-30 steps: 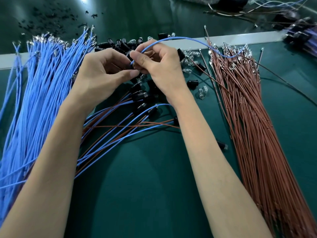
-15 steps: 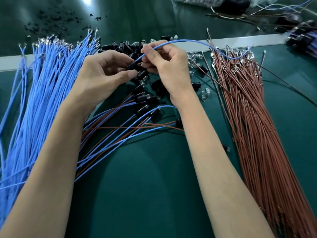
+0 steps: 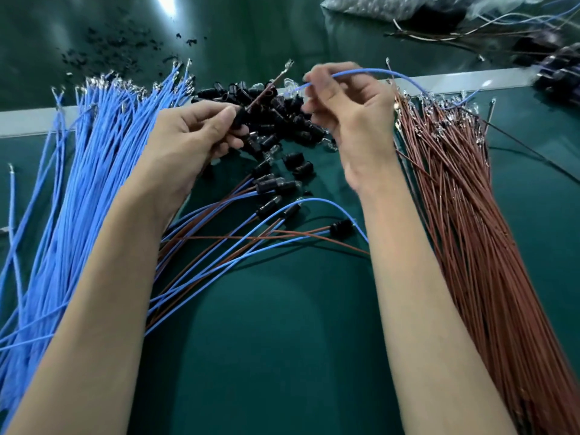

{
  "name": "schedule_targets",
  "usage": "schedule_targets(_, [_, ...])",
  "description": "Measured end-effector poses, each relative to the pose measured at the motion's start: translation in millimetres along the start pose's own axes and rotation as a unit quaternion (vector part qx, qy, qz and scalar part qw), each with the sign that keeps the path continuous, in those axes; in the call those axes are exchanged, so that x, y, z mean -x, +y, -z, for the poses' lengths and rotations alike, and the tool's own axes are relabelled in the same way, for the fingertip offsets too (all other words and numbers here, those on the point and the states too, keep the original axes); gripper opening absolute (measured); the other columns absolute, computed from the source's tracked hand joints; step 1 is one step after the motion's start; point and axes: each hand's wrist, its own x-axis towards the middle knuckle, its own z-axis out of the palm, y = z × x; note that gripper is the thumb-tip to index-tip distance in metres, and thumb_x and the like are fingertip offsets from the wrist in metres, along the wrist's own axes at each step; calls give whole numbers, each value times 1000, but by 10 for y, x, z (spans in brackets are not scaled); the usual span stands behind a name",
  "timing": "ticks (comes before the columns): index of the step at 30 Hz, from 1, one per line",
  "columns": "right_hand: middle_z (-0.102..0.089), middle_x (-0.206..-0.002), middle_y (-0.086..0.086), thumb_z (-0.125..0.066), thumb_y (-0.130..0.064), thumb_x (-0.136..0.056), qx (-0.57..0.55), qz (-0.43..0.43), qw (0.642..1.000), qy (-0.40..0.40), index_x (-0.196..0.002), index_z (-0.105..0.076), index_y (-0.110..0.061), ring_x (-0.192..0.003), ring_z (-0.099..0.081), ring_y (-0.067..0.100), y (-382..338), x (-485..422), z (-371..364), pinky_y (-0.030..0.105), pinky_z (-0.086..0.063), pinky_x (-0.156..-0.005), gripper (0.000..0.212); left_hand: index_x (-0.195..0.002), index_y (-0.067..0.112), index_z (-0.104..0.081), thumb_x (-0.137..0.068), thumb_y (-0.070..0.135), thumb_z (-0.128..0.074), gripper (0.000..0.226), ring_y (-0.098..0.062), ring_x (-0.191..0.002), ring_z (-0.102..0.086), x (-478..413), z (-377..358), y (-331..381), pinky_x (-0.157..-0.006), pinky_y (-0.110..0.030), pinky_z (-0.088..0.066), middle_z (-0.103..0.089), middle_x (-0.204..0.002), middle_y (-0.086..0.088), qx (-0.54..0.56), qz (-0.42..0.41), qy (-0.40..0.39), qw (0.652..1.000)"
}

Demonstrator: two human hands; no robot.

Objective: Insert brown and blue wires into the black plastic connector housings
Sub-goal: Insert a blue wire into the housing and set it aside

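Fingers of my left hand pinch one black housing above the bench, by the pile of housings. Fingers of my right hand pinch the blue wire near its end. I think I should hold the housing steady, line the tip up with its hole, then push straight in. The blue end points left and down toward the housing, apart from it; the rest curves away right. A brown wire sticks out of the housing, slanting up and right, metal tip on top.
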Motion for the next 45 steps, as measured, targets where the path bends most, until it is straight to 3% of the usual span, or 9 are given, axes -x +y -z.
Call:
schedule_targets(3, [-69,-64,-5,-64,0,-87,50,-8,997,-65,-78,-64,-14,-58,-66,7,43,34,-75,16,-50,-56,16,-89,19,-68,-96,15,-54,16,1,-62,-60,8,-22,-5,-65,-10,-47,-71,-69,10,-11,0,-9,1000])
schedule_targets(8, [-69,-64,-4,-67,-1,-85,106,-5,994,-40,-74,-64,-16,-57,-66,7,147,26,-174,16,-50,-57,19,-86,23,-72,-82,25,-70,5,-1,-67,-62,16,-39,5,-68,-12,-48,-73,-74,8,-15,-12,-35,999])
schedule_targets(11, [-69,-66,-4,-67,-6,-87,110,-1,994,-9,-77,-64,-16,-58,-65,8,176,14,-161,17,-49,-58,15,-87,25,-72,-69,34,-73,20,0,-67,-62,2,-33,-15,-68,-12,-49,-72,-73,9,-22,-21,-34,999])
schedule_targets(16, [-67,-67,-2,-68,-5,-85,136,-8,990,-38,-75,-65,-16,-59,-62,3,192,8,-151,16,-49,-61,16,-90,26,-71,-87,17,-66,11,1,-67,-62,-2,-20,-46,-67,-11,-49,-73,-76,11,-32,-33,-46,998])
schedule_targets(24, [-61,-69,-13,-73,-10,-81,187,22,980,-56,-70,-66,-24,-63,-53,1,208,7,-137,18,-43,-66,19,-91,27,-70,-91,17,-61,14,1,-63,-58,14,-11,-17,-68,-12,-49,-72,-73,12,-57,-39,-67,995])
schedule_targets(30, [-58,-67,-7,-75,-9,-79,210,38,973,-85,-68,-65,-25,-56,-40,6,200,8,-135,18,-37,-60,21,-94,21,-69,-93,14,-57,14,2,-67,-61,38,-39,4,-69,-10,-48,-71,-72,13,-77,-39,-94,992])
schedule_targets(35, [-60,-71,-6,-76,-12,-79,163,-22,984,-67,-77,-56,-20,-64,-55,6,173,29,-114,22,-46,-66,21,-91,22,-70,-94,16,-56,15,-2,-71,-62,37,-46,3,-77,-15,-52,-71,-73,12,-79,-31,-92,992])
schedule_targets(40, [-60,-80,-4,-50,-16,-99,136,-45,987,-69,-75,-51,-18,-71,-57,4,140,4,-154,16,-46,-61,24,-91,22,-70,-93,16,-57,14,1,-68,-62,45,-72,23,-70,-12,-50,-71,-72,12,-70,-28,-84,994])
schedule_targets(45, [-60,-82,-6,-67,-13,-88,203,-2,976,-79,-72,-62,-17,-71,-56,6,144,28,-167,20,-44,-68,17,-91,23,-70,-93,19,-58,13,1,-68,-60,56,-80,59,-66,-11,-45,-71,-72,14,-90,-40,-87,991])
